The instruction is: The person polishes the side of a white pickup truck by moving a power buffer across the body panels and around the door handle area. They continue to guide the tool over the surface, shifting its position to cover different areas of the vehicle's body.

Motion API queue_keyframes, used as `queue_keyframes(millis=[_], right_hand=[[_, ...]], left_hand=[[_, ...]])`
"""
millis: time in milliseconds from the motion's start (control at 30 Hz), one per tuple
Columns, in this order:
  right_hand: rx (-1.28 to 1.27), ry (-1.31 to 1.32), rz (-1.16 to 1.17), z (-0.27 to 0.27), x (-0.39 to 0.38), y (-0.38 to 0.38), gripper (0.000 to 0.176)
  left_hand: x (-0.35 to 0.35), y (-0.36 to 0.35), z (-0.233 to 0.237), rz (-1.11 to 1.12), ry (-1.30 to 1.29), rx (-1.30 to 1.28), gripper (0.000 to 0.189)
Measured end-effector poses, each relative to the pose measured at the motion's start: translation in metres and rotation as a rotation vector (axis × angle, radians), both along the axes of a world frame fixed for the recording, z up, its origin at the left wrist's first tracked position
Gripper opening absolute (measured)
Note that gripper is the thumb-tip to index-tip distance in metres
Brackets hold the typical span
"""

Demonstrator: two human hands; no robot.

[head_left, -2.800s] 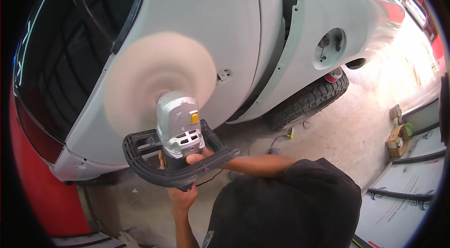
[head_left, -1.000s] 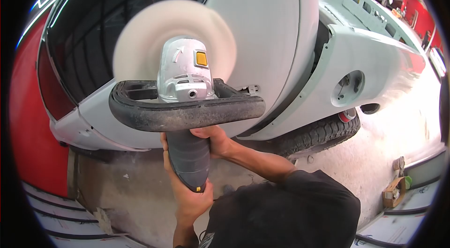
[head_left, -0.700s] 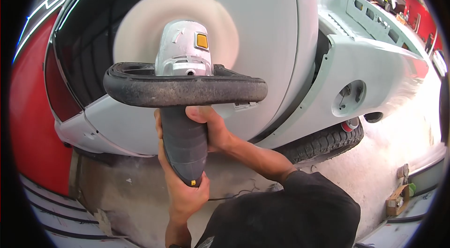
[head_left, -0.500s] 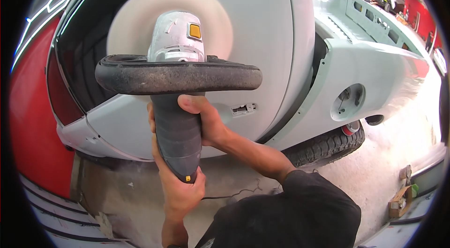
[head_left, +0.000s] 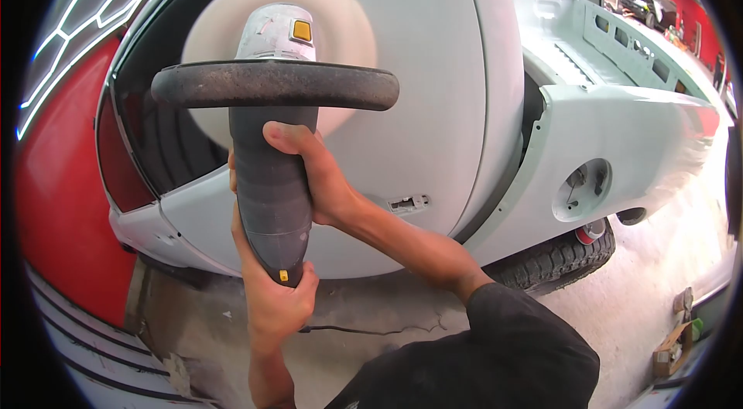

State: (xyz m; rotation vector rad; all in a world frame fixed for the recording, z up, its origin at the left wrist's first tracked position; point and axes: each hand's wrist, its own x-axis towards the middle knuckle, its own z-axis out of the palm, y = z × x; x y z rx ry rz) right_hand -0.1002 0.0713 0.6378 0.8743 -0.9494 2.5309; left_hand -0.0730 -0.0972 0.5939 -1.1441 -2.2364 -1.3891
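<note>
Both of my hands grip a grey polisher (head_left: 272,177) with a silver head, a yellow button and a wide black loop handle (head_left: 279,86). My right hand (head_left: 317,169) wraps the front of its body, thumb on top and fingertips showing at the far side. Cupped around the rear end is my left hand (head_left: 275,304), close to a small yellow switch. The round cream pad (head_left: 352,45) looks smeared, as if spinning. Behind it are a pale car door (head_left: 410,99) and dark window (head_left: 155,107); the head hides whether the pad touches them.
A pale truck bed panel (head_left: 658,138) with a round filler recess stands to the right, above a black tyre (head_left: 565,258). A power cord (head_left: 371,329) trails across the floor. At lower right sits a cardboard box (head_left: 672,349); a red panel (head_left: 62,208) is at left.
The polisher and both hands have shifted left and slightly up in view, and the loop handle looks flatter. The car sits a little lower and further right. Both hands keep their grip.
</note>
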Motion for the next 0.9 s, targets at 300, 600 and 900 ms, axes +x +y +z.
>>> queue_keyframes(millis=[300, 600, 900], right_hand=[[0.059, 0.012, -0.084, 0.025, -0.007, 0.011, 0.049], [0.076, 0.012, -0.111, 0.053, -0.021, 0.026, 0.048], [0.061, 0.045, -0.104, 0.085, -0.025, 0.043, 0.050]], left_hand=[[-0.021, 0.009, 0.015, -0.005, -0.018, 0.011, 0.097], [-0.015, 0.032, 0.051, -0.020, -0.170, 0.102, 0.095], [-0.018, 0.053, 0.079, -0.028, -0.157, 0.132, 0.092]])
